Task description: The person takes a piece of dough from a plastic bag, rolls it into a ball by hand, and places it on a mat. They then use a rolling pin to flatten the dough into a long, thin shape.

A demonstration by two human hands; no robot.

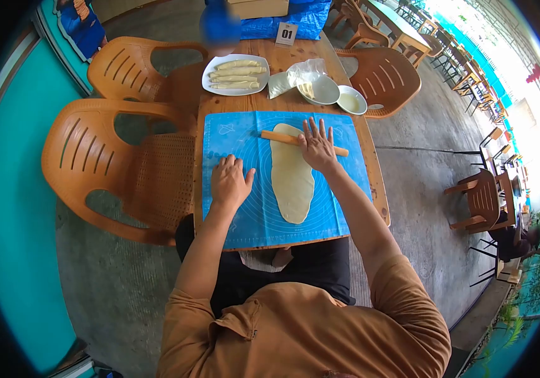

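A long flat sheet of dough (292, 183) lies lengthwise on a blue silicone mat (238, 223) with printed circles. Across its far end rests a wooden rolling pin (276, 136), tilted slightly down to the right. My right hand (318, 145) lies over the pin's right half, fingers stretched forward and apart, palm on the wood. To the left of the dough, my left hand (230, 181) is on the mat, fingers loosely spread and nothing in it. It does not touch the dough.
Beyond the mat stand a white plate (207, 80) of rolled dough pieces, a clear plastic bag (304, 69) of white powder, a bowl with dough (328, 92) and a smaller bowl of pale liquid (352, 99). A number sign (286, 34) stands behind. Brown chairs (150, 183) flank the wooden table (377, 205).
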